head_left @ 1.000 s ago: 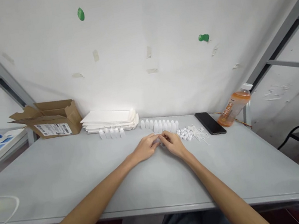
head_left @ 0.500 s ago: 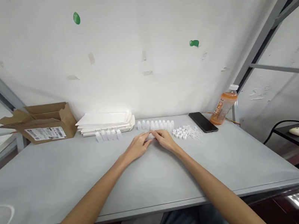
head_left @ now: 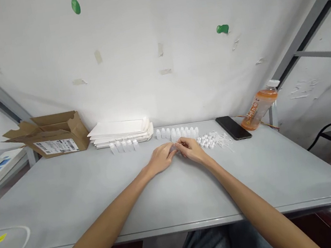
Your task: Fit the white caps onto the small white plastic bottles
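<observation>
My left hand and my right hand meet over the middle of the table. Closed fingers of the left hand hold a small translucent plastic bottle, mostly covered by them. The right fingers are pinched together at the bottle's top; whatever sits between them is too small to make out. Just behind the hands stand several small white bottles in rows. Off to the left is another group of such bottles, upright. White caps lie beside my right hand, next to a loose heap of thin white pieces.
A stack of white paper sheets or envelopes and an open cardboard box stand at the back left. A black phone and an orange drink bottle are at the right. A white cable hangs over the left front.
My right fingers have shifted to pinch at the top of the held bottle. The whole view has tilted down and turned slightly; the bottles and caps on the table stay put.
</observation>
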The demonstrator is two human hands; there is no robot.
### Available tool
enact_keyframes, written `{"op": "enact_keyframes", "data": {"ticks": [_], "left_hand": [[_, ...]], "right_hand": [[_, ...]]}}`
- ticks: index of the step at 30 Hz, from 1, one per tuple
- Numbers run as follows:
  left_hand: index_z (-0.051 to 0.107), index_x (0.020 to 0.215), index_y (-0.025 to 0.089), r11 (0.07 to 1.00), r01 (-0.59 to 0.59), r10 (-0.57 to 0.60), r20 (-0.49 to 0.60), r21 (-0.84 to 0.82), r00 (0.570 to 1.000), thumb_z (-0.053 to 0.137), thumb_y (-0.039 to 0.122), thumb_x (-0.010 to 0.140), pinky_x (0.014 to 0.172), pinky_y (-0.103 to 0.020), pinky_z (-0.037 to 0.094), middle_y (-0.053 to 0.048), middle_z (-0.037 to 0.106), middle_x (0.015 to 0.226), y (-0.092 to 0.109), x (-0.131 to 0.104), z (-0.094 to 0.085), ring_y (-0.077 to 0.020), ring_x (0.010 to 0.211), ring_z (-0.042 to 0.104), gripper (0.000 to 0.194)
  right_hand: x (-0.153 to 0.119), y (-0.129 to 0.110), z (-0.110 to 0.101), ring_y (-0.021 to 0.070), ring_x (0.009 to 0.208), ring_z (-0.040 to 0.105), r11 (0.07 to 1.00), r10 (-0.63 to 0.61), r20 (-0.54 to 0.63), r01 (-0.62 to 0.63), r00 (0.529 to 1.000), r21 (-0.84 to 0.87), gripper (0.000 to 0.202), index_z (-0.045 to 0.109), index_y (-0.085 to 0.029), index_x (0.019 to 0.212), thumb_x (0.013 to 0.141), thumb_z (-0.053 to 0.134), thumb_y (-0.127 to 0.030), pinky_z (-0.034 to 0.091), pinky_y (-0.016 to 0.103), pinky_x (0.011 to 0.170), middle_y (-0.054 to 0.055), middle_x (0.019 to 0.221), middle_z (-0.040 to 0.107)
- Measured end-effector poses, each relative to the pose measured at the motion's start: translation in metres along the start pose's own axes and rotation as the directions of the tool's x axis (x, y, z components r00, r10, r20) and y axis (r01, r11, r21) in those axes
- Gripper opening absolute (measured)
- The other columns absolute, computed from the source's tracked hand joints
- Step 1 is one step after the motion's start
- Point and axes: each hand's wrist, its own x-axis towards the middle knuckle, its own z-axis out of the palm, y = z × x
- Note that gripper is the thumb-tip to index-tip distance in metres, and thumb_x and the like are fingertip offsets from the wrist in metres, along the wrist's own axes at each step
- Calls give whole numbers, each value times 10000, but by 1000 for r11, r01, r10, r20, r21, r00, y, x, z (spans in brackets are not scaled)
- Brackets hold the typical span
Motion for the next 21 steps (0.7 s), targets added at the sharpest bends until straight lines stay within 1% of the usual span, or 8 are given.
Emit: {"op": "enact_keyframes", "data": {"ticks": [5,8,11,13,15,17,18,21], "left_hand": [[541,870,191,996,-15,15,6,83,1000,397,326,960,710,-335,453,-66,648,867,-1,-1,4,-223,809,598,218],[523,886,185,992,-49,50,-2,119,999,394,300,961,725,-342,463,-80,641,884,-2,-2,4,-228,826,601,188],[517,922,186,984,-113,114,-3,136,993,387,298,966,733,-338,467,-88,638,908,-1,-4,4,-226,845,600,176],[519,922,190,986,-121,122,-4,111,992,373,316,973,723,-330,464,-81,638,905,1,-4,4,-220,836,599,200],[525,901,193,993,-91,91,-3,73,996,366,350,977,688,-316,453,-60,638,860,3,-3,4,-206,778,595,236],[533,882,195,997,-48,48,-6,54,999,371,382,973,651,-303,436,-40,634,804,4,-2,4,-194,716,583,264],[536,875,195,998,-34,35,-8,57,999,375,391,971,639,-300,429,-35,633,788,4,-2,4,-193,701,580,271],[543,882,196,996,-40,40,5,86,999,391,379,964,634,-302,426,-37,652,811,4,-1,5,-202,720,594,252]], "right_hand": [[0,0,-2,117,502,418,995,-27,23,29,999,-94,380,480,-192,630,901,440,-456,328,247,528,-36,484,453],[1,4,0,112,513,375,986,-62,-1,61,998,-157,452,403,-195,567,916,388,-481,287,253,524,-32,496,393],[1,7,1,100,501,316,985,-63,-24,58,998,-165,500,315,-197,527,906,391,-514,242,256,507,-37,499,313],[0,8,-1,97,483,324,995,-30,-14,28,999,-93,531,312,-198,502,898,401,-540,253,256,498,-35,478,327],[-1,7,-4,106,465,385,998,41,14,-41,999,55,540,379,-195,495,897,399,-555,287,258,483,-19,462,409],[-2,6,-7,126,466,468,971,107,42,-114,993,209,490,468,-185,548,885,427,-539,315,256,458,3,485,493],[-2,5,-8,133,472,499,957,124,49,-133,991,257,441,496,-181,587,870,459,-518,318,251,443,6,503,516],[-4,5,-8,129,484,525,957,98,54,-109,994,269,296,516,-186,658,828,527,-428,322,234,437,-15,532,534]]}}
